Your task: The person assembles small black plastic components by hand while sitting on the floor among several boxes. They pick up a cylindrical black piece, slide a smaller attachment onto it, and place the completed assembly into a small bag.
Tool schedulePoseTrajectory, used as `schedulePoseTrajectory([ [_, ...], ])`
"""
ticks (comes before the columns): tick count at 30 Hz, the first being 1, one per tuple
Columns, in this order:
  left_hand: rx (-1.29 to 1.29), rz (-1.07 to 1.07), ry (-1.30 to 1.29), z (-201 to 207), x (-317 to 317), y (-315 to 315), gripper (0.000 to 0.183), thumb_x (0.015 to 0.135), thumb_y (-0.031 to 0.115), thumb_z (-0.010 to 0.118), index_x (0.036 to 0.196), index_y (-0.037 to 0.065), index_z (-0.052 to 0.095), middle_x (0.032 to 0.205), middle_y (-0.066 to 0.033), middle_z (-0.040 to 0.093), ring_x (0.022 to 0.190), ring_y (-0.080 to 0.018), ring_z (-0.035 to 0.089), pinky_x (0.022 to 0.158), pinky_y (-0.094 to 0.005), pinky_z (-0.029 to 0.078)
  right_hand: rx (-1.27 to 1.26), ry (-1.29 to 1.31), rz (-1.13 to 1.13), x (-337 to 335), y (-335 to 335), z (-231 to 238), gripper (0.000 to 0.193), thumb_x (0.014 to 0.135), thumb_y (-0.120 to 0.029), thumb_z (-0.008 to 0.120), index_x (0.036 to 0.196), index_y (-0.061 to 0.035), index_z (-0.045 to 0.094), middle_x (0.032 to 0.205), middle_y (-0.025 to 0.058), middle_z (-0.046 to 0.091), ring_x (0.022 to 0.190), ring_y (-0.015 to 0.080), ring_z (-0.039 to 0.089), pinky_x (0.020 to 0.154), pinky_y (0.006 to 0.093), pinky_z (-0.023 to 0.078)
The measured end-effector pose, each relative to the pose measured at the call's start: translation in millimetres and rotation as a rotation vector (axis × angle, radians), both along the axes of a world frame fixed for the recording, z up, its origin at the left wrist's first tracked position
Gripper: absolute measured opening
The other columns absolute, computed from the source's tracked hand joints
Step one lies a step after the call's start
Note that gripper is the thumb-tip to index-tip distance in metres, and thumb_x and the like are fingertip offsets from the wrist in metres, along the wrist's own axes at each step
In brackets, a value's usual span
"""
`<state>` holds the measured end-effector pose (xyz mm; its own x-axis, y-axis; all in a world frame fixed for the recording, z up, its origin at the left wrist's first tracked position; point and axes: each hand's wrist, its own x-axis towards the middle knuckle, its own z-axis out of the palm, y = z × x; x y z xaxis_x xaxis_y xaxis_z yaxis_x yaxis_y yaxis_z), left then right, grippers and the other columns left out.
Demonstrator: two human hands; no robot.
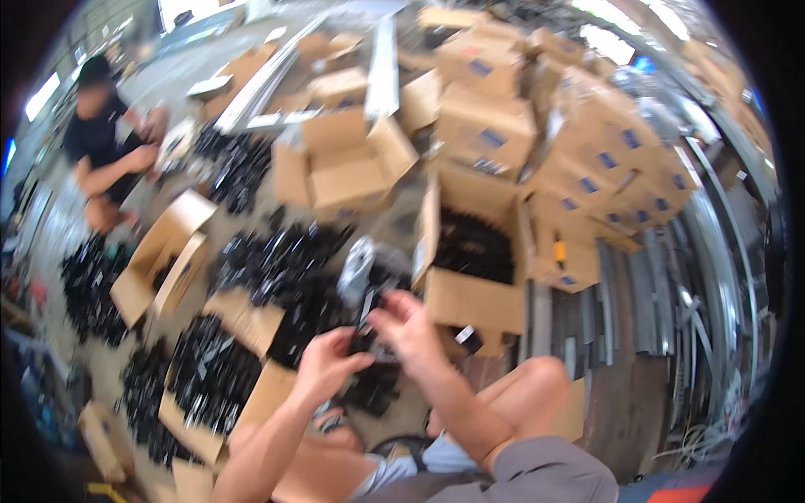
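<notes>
My left hand (327, 365) is closed, thumb and fingers pinching a small black part (362, 337), blurred by motion. My right hand (408, 334) meets it from the right, its fingers curled in at the part's upper end. What exactly the right fingertips grip is smeared. Beneath and beyond both hands spreads a pile of loose black parts (310, 314) on the floor. A clear plastic bag (358, 267) lies on that pile, just past my hands.
An open carton (474, 299) of black parts stands ahead right; another open carton (348, 172) is farther off. Stacked cartons (486, 117) rise behind. Long metal profiles (604, 314) lie at right. At left, another person (109, 142) sits near an open box (172, 251).
</notes>
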<state>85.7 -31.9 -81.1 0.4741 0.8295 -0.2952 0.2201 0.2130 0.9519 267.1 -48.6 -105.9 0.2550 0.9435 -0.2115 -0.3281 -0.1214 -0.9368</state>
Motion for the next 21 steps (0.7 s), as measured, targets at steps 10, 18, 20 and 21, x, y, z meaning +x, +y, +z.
schedulePoseTrajectory([
  [10, 0.028, -0.030, 0.063, -6, -18, -8, 0.045, 0.086, 0.007, 0.083, 0.126, -0.008, 0.067, 0.107, -0.0125, 0.078, 0.099, -0.0143, 0.074, 0.085, -0.0300, 0.058, 0.065, 0.078, 0.155, -9, -5, 17, 0.041, 0.094, -0.002, 0.076, 0.132, 0.0022, 0.063, 0.108, 0.0067, 0.072, 0.091, 0.0125, 0.070, 0.084, 0.0295, 0.061],
  [18, -0.097, -0.040, -0.088, -4, -11, -6, 0.043, 0.088, 0.004, 0.082, 0.125, -0.007, 0.064, 0.107, -0.0085, 0.074, 0.098, -0.0108, 0.070, 0.089, -0.0287, 0.058, 0.097, 0.099, 0.169, -1, -3, 20, 0.036, 0.094, -0.002, 0.077, 0.127, 0.0037, 0.064, 0.107, 0.0072, 0.072, 0.093, 0.0116, 0.068, 0.084, 0.0303, 0.061],
  [20, -0.088, -0.059, -0.072, -3, -11, -4, 0.042, 0.088, 0.004, 0.082, 0.125, -0.007, 0.064, 0.107, -0.0081, 0.074, 0.098, -0.0104, 0.069, 0.089, -0.0281, 0.058, 0.089, 0.107, 0.167, 0, -4, 22, 0.036, 0.093, -0.002, 0.077, 0.127, 0.0035, 0.064, 0.108, 0.0070, 0.072, 0.094, 0.0114, 0.068, 0.084, 0.0300, 0.061],
  [21, -0.084, -0.068, -0.064, -2, -11, -4, 0.042, 0.088, 0.004, 0.082, 0.125, -0.007, 0.064, 0.107, -0.0079, 0.074, 0.097, -0.0101, 0.069, 0.089, -0.0278, 0.058, 0.085, 0.115, 0.163, 0, -4, 22, 0.037, 0.093, -0.002, 0.077, 0.127, 0.0033, 0.064, 0.108, 0.0068, 0.072, 0.094, 0.0112, 0.068, 0.084, 0.0296, 0.061],
])
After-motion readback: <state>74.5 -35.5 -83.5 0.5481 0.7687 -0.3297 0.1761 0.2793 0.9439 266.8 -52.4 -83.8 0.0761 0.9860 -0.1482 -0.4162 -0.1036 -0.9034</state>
